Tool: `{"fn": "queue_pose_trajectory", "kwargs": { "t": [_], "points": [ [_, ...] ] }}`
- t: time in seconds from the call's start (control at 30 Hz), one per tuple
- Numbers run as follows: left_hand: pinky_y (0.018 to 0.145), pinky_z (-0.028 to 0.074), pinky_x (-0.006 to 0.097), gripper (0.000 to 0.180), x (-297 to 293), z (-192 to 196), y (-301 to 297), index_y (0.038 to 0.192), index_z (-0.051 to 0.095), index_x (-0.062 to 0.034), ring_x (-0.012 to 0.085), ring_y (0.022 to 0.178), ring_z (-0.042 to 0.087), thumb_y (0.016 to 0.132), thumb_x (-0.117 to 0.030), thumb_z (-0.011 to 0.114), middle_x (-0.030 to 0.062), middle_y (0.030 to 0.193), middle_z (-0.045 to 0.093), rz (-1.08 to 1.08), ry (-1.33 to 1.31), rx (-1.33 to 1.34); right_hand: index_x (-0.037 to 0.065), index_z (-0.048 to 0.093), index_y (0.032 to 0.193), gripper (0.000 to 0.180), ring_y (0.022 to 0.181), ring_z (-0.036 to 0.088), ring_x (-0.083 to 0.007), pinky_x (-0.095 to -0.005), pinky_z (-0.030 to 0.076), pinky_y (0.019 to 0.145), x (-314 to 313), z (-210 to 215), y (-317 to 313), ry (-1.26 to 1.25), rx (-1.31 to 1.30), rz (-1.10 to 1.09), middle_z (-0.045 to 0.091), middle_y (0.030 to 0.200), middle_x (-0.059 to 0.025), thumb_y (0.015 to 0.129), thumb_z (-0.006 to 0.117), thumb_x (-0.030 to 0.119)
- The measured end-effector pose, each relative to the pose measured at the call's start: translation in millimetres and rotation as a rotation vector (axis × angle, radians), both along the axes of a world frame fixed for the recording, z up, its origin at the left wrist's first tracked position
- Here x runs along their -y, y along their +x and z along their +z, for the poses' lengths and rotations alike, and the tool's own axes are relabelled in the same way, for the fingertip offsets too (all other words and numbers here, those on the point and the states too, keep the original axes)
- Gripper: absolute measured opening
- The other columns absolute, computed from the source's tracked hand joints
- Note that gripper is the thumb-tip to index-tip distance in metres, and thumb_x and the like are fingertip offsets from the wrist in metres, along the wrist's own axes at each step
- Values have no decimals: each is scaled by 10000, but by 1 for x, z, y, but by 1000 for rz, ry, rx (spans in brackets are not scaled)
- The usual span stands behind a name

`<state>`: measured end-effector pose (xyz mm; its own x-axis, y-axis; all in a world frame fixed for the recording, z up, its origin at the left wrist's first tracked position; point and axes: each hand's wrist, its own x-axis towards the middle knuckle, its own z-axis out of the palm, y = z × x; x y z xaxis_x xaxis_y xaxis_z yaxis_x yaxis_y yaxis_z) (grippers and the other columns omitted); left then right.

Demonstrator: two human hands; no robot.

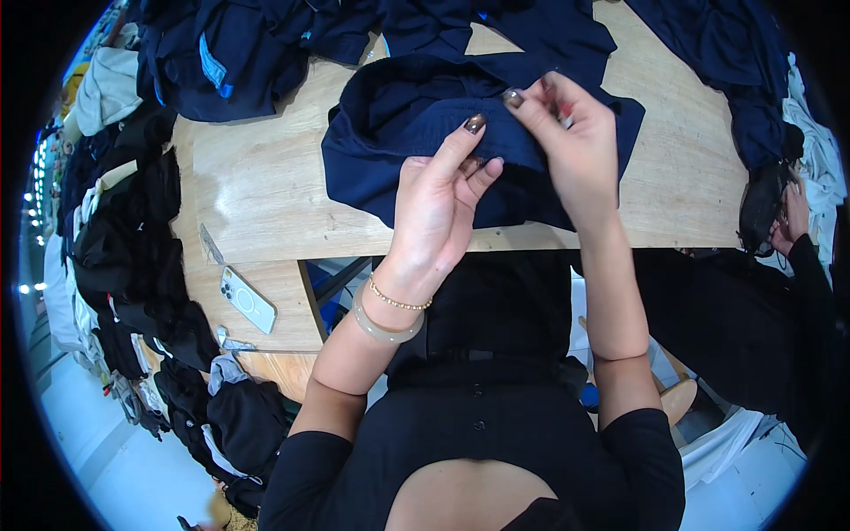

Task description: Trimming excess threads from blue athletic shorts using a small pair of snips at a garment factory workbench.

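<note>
Broadly, a pale wooden worktop point(691, 190) spreads beneath the work, with a navy cloth heap point(212, 53) at its eleven o'clock. The navy garment point(359, 181) lies mid-worktop, at twelve o'clock from the person, loosely bunched, its round opening towards its own eleven. It should handle as soft, limp and fairly light; the matte cloth looks neither slippery nor fragile, though loose folds would likely sag when lifted. The stitched band point(398, 137) round the opening seems doubled and a touch stiffer, so that is the surest place to take hold, thumb on one face and fingers on the other. Towards the garment's six o'clock is the left grip point(434, 203), thumb laid over the cloth, fingertips curled just beside it. Towards two o'clock is the right grip point(580, 146), thumb and fingertips drawn near one another. Fingers and blur hide the contact, so I cannot tell whether either is clamped on fabric. Smaller, a pale phone point(248, 299) lies towards eight o'clock, well apart.
</note>
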<state>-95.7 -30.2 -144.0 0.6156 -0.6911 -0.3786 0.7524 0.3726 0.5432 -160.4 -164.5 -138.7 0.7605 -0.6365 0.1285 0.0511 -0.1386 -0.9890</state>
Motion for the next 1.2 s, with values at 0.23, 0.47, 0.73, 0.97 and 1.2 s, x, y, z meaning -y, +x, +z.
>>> {"fn": "queue_pose_trajectory", "kwargs": {
  "t": [0.23, 0.47, 0.73, 0.97, 1.2],
  "points": [
    [890, 561, 333, 166, 4, 17, 2, 952, 677, 13, 98, 802, 644, 928, -136, 607, 47, 923, 679, 5, -105, -12, 36, 594, 1019, 163, 746, 523, -68, -192, 420, 706, 23, 16, -25, -155, 130, -125, 580, 833, 1, 916, 644, 153],
    [887, 561, 334, 152, 7, 23, 3, 955, 651, 5, 126, 866, 663, 931, -131, 586, 65, 943, 682, 55, -68, 14, 12, 668, 842, 227, 743, 510, -151, -262, 425, 653, 17, 26, -38, -628, 45, -191, 611, 786, -28, 705, 805, 128],
    [864, 568, 325, 148, 9, 28, -1, 955, 650, 4, 125, 869, 663, 929, -127, 588, 67, 948, 680, 75, -56, 58, 28, 671, 843, 261, 739, 511, -194, -288, 426, 640, 16, 28, -30, -877, 55, -188, 616, 770, -36, 658, 812, 147],
    [870, 567, 329, 151, 8, 28, 0, 954, 658, 5, 129, 865, 667, 926, -131, 597, 67, 956, 681, 57, -60, 74, 26, 662, 828, 242, 726, 506, -193, -281, 420, 629, 18, 28, -30, -844, 57, -174, 612, 759, -36, 664, 808, 127],
    [878, 567, 338, 165, 8, 27, 1, 983, 657, 18, 137, 867, 668, 926, -123, 595, 77, 969, 682, 67, -72, 62, 12, 651, 823, 230, 716, 492, -176, -276, 410, 613, 16, 31, -31, -735, 62, -152, 603, 759, -39, 688, 802, 121]
  ]
}}
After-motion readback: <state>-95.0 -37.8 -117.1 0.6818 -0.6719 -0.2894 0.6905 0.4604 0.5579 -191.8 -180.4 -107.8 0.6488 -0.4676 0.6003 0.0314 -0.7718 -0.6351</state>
